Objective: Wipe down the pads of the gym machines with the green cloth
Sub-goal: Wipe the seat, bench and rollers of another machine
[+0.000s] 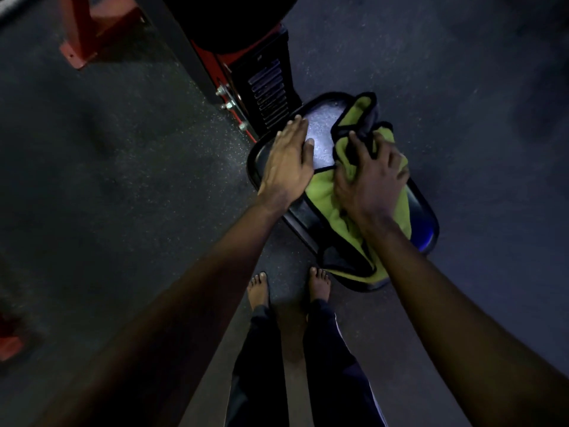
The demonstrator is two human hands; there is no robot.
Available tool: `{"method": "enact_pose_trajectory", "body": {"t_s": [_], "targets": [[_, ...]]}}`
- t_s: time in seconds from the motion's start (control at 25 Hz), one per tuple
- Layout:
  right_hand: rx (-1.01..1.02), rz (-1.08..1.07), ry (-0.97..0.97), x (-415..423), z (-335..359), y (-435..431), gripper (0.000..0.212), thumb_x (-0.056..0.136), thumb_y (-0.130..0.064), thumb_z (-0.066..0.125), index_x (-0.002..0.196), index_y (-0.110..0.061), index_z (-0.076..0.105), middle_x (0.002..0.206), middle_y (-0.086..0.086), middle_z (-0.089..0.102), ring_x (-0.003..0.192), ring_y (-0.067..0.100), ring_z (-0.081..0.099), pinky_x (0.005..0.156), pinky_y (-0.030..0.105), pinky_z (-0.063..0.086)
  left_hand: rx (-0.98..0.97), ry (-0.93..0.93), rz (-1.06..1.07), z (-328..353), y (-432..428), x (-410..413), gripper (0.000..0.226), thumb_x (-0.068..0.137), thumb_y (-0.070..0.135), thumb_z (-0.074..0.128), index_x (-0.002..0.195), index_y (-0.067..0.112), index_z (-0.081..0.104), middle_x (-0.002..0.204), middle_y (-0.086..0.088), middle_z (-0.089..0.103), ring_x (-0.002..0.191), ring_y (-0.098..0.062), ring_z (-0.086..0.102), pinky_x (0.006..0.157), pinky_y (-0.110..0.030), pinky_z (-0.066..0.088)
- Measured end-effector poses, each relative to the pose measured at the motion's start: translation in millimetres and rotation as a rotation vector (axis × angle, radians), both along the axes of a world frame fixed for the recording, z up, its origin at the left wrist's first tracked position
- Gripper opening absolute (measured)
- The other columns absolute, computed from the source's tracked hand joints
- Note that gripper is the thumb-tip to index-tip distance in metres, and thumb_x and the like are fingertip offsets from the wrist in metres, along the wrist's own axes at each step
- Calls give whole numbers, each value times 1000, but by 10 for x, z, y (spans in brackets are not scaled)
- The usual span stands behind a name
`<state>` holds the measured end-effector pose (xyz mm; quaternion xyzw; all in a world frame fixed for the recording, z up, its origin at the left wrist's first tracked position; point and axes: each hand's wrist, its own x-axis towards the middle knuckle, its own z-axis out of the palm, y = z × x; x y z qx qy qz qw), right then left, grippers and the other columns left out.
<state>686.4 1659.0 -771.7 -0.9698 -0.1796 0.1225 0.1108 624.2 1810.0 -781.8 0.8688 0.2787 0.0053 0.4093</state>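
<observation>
Here, a black pad (pixel 321 134) of a gym machine lies low in front of the person, long and rounded, with a shiny bare patch at its far end. The left hand (pixel 288 163) rests flat on the left side of the pad, fingers straight and together, thumb lying on the shiny patch. The right hand (pixel 369 180) is on the right side of the pad, its fingers curled into the green cloth (pixel 323 192) and gripping a bunched fold of it. The cloth is spread along the pad under that hand: one dark-edged corner is turned up at the far right of the pad, and the rest trails back to the near end, where it lies crumpled at the rim. The two hands are close but not touching. Just beyond the far end of the pad stands the machine's black slatted panel (pixel 269 94), with a red frame and silver bolts (pixel 229 104) to its left. Near the pad's near end, two bare feet (pixel 258 291) stand on the dark speckled floor (pixel 123 180), with dark trousers (pixel 261 365) above them. Well away to the far left of the pad sits a red metal base (pixel 92 29).
</observation>
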Motion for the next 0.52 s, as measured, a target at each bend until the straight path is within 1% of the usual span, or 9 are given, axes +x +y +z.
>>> {"method": "enact_pose_trajectory", "body": {"t_s": [0.16, 0.24, 0.32, 0.4, 0.44, 0.52], "targets": [[34, 195, 8, 343, -86, 460, 58, 94, -59, 48, 149, -40, 45, 158, 5, 38, 145, 32, 31, 111, 59, 29, -38, -42, 105, -67, -89, 109, 47, 107, 27, 37, 149, 5, 45, 157, -10, 41, 148, -20, 30, 123, -39, 21], [67, 212, 11, 464, -117, 479, 57, 93, -57, 49, 147, -40, 48, 157, 2, 40, 144, 29, 33, 111, 57, 31, -23, -48, 109, -42, -69, 105, 47, 107, 30, 38, 147, 8, 48, 155, -7, 43, 147, -18, 32, 123, -33, 21], [97, 135, 11, 459, -99, 290, 58, 90, -55, 52, 146, -40, 49, 156, 2, 41, 142, 29, 36, 109, 54, 34, -20, -17, 126, 12, -13, 113, 47, 107, 35, 40, 145, 11, 52, 153, -4, 47, 145, -15, 36, 119, -24, 23], [128, -30, 37, 398, -35, -27, 60, 88, -53, 54, 147, -41, 48, 155, 4, 42, 139, 32, 40, 107, 53, 37, -15, 15, 139, 56, 22, 143, 47, 106, 40, 41, 142, 13, 55, 151, -1, 50, 143, -11, 39, 117, -20, 25], [129, -99, 50, 338, -2, -189, 61, 88, -52, 55, 147, -41, 47, 154, 5, 43, 138, 34, 41, 107, 53, 37, -11, 28, 143, 60, 28, 151, 48, 105, 42, 41, 142, 14, 56, 151, 0, 50, 143, -10, 39, 117, -19, 24], [84, -161, 59, 206, 45, -423, 62, 88, -52, 55, 148, -40, 46, 153, 7, 42, 135, 36, 42, 106, 55, 37, 32, 43, 120, 23, -5, 156, 50, 104, 42, 44, 144, 13, 53, 153, -1, 46, 146, -10, 35, 118, -18, 18]]}}
